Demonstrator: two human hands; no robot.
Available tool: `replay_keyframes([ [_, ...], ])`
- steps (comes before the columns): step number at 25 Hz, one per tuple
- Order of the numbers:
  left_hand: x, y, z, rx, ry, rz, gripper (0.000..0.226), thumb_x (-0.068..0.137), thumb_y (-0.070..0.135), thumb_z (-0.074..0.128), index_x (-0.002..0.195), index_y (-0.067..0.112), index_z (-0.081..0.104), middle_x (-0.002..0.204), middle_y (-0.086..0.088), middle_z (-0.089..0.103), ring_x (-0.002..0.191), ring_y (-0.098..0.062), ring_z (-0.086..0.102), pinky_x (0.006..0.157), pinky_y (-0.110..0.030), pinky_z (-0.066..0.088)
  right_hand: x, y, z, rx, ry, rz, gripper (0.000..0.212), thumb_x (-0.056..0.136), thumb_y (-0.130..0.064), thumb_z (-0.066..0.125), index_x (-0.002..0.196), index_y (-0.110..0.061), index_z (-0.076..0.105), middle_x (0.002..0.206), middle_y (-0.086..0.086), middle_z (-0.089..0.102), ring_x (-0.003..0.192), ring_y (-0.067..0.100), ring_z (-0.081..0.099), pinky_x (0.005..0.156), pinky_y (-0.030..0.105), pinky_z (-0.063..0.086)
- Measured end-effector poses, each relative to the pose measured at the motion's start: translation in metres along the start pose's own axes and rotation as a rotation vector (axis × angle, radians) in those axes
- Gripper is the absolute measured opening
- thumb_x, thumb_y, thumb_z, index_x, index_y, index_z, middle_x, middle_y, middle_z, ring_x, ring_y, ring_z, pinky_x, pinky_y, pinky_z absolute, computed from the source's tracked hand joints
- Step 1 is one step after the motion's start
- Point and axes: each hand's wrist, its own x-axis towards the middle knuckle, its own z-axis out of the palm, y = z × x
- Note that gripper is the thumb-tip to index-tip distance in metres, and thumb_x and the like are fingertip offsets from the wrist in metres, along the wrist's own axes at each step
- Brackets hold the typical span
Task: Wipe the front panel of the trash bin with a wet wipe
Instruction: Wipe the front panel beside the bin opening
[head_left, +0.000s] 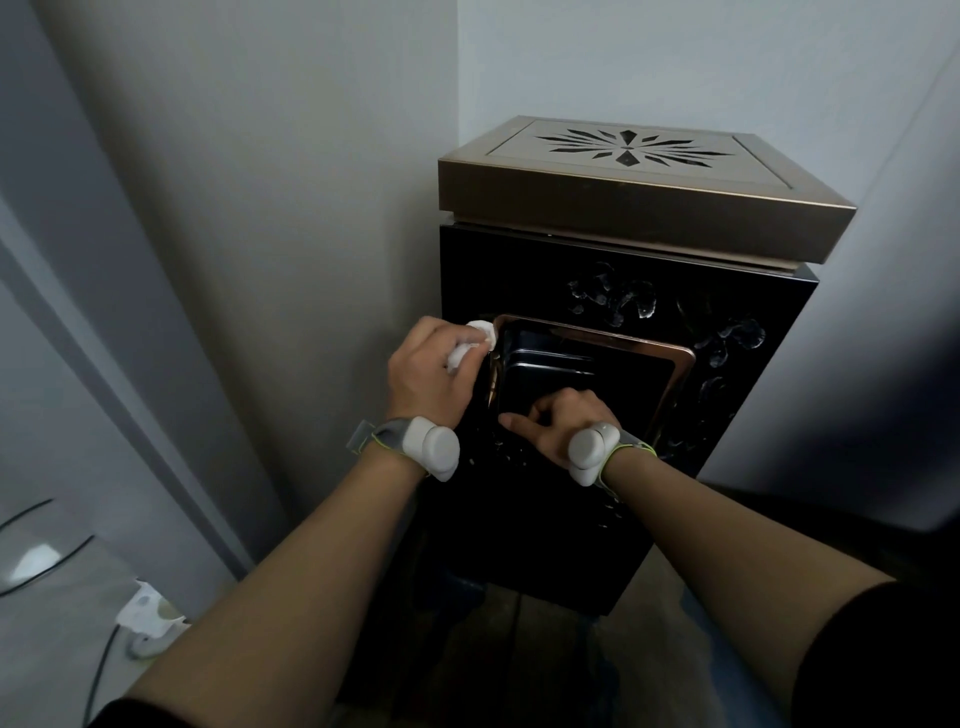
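At the bin's (727, 364) front panel: my left hand (434, 371) grips a wipe (480, 332) at the flap's (587, 374) left corner; my right hand (563, 418), fingers curled, pushes the flap.

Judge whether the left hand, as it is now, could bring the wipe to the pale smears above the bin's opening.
Probably yes: the left hand holds the wipe beside the smears, nothing between.

Pale grey corner walls (260, 156), dim light
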Motion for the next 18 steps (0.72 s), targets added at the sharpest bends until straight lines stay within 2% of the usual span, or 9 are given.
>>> replay_keyframes([
  [2,-0.0003,0.0035,0.0054,-0.022,-0.022,0.023,0.003,0.081,0.011,0.079,0.083,0.011,0.077,0.086,-0.003,0.068,0.077,-0.007,0.060,0.068,-0.009,0.045,0.0005,-0.0005,-0.0004,-0.011,0.001,0.001,0.049,0.064,-0.094,0.044,0.067,-0.049,0.065,0.054,-0.034,0.058,0.051,-0.001,0.057,0.045,0.017,0.036],
  [6,0.0006,0.0036,0.0097,-0.020,-0.048,0.013,0.005,0.080,0.013,0.080,0.079,0.012,0.076,0.084,-0.001,0.067,0.076,-0.006,0.060,0.067,-0.005,0.042,0.0014,0.0003,0.0008,-0.018,0.010,-0.003,0.051,0.064,-0.094,0.044,0.068,-0.048,0.065,0.056,-0.034,0.058,0.051,-0.001,0.056,0.046,0.017,0.036],
  [9,-0.0007,0.0026,0.0103,-0.009,-0.079,0.005,0.006,0.079,0.014,0.080,0.078,0.010,0.075,0.083,-0.001,0.067,0.074,-0.010,0.062,0.065,-0.014,0.046,0.0029,0.0024,0.0036,-0.024,0.028,-0.007,0.052,0.064,-0.095,0.043,0.067,-0.048,0.064,0.057,-0.033,0.059,0.052,0.000,0.057,0.046,0.018,0.036],
  [13,-0.0014,0.0015,0.0085,-0.001,-0.127,0.007,0.007,0.080,0.014,0.080,0.079,0.009,0.075,0.084,-0.002,0.067,0.075,-0.014,0.064,0.065,-0.020,0.049,0.0046,0.0042,0.0050,-0.032,0.026,-0.008,0.050,0.064,-0.095,0.042,0.067,-0.050,0.064,0.050,-0.021,0.060,0.053,0.000,0.057,0.046,0.018,0.036],
  [18,-0.0003,-0.0009,0.0071,0.027,-0.157,-0.007,0.004,0.080,0.016,0.080,0.079,0.013,0.077,0.086,0.000,0.067,0.076,-0.011,0.063,0.066,-0.014,0.047,0.0038,0.0026,0.0019,-0.033,0.000,-0.009,0.047,0.066,-0.093,0.044,0.067,-0.050,0.063,0.054,-0.033,0.057,0.053,0.000,0.056,0.045,0.018,0.035],
])
